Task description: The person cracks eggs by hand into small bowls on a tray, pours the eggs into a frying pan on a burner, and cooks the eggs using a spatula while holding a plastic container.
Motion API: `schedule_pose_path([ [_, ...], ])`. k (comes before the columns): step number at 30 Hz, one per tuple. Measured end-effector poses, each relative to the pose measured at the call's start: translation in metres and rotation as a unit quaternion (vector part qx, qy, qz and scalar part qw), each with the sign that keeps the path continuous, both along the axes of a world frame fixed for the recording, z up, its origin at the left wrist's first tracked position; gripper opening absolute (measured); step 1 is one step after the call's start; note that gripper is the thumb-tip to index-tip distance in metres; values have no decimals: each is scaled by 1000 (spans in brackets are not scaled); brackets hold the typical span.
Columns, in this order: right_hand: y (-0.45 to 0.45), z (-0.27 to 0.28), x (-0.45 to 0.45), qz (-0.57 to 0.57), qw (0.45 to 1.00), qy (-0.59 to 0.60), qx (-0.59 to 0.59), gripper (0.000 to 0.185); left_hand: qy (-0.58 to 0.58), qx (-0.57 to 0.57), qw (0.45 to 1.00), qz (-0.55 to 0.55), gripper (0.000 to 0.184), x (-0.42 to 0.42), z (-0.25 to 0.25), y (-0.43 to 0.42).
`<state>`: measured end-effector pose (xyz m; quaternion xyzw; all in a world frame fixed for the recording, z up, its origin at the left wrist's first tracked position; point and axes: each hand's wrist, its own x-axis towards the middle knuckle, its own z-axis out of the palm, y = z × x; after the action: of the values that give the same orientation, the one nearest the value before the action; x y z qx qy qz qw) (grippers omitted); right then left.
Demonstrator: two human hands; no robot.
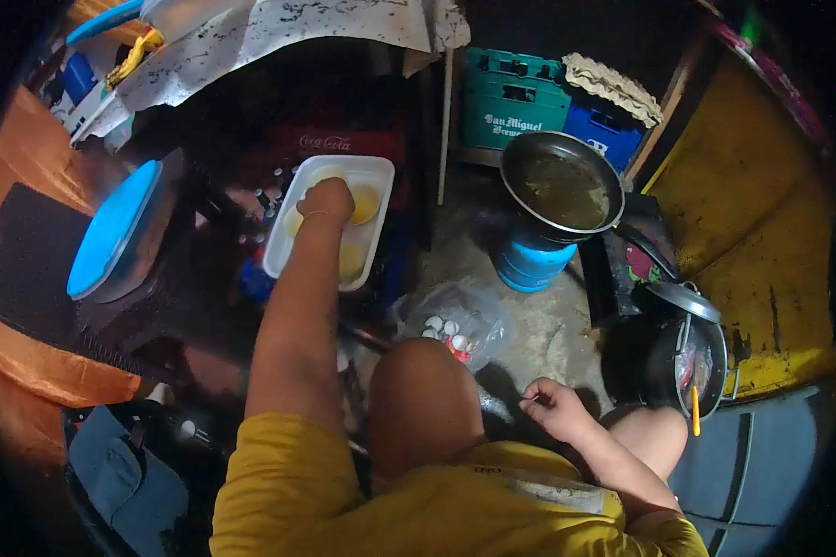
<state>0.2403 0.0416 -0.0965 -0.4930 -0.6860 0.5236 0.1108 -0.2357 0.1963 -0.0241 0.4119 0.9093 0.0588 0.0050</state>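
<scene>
My left hand [329, 199] reaches into a white rectangular tray [384, 186] at upper left. Its fingers are curled downward, and what they hold, if anything, is hidden beneath the hand. Several round yellow portions [366, 202] lie in the tray around it; their exact kind is unclear. Close to my right knee, my right hand [555, 409] hovers with thumb and fingers drawn together. Something small may be between the fingertips, but I cannot make it out.
A frying pan [567, 176] with oil sits on a blue gas canister burner [534, 264]. A lidded pot [711, 362] stands at right. A plastic bag [488, 320] with bottle caps lies on the floor. A green crate [502, 102] and blue-lidded container [113, 230] are farther out.
</scene>
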Motion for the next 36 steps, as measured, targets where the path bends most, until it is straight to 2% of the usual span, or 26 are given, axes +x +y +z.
schedule_pose_path([
  [2,1,-3,2,9,1000,11,-8,15,-9,-1,1000,-12,30,2,0,3],
  [4,0,-1,0,62,995,-43,61,21,-18,-5,1000,-20,32,5,5,2],
  [7,-2,-4,-1,90,992,-46,74,27,-7,-13,999,-41,32,4,-1,-4],
  [9,-2,-7,-1,108,990,-45,81,27,23,13,994,-109,33,3,-11,-14],
  [13,-1,-9,-3,126,983,-54,122,29,53,96,992,-67,33,-2,-17,-35],
  [15,2,2,-8,116,987,-64,86,30,-16,-70,995,-73,33,-3,-14,-54],
  [17,3,0,-9,113,989,-75,51,30,-12,-89,994,-65,33,3,-25,-72],
  [19,4,-13,-6,136,983,-59,108,30,-15,-127,991,-40,32,8,-29,-75],
  [23,1,-12,-12,152,980,-45,118,30,15,-115,993,-33,27,10,-50,-74],
  [26,2,-8,-16,171,976,-49,129,30,37,-80,996,-34,24,5,-64,-68],
  [28,2,-4,-17,173,977,-58,114,30,3,-48,999,-5,22,0,-65,-66],
  [29,2,-6,-16,171,977,-58,114,30,4,-47,999,-7,22,-4,-62,-66],
  [31,3,-12,-13,178,974,-59,127,30,-34,91,995,12,21,-16,-50,-71],
  [34,4,-17,-10,183,973,-67,124,30,14,154,986,60,21,-34,-17,-69],
  [36,4,-20,-9,186,973,-67,118,31,13,139,987,82,22,-53,-12,-61],
])
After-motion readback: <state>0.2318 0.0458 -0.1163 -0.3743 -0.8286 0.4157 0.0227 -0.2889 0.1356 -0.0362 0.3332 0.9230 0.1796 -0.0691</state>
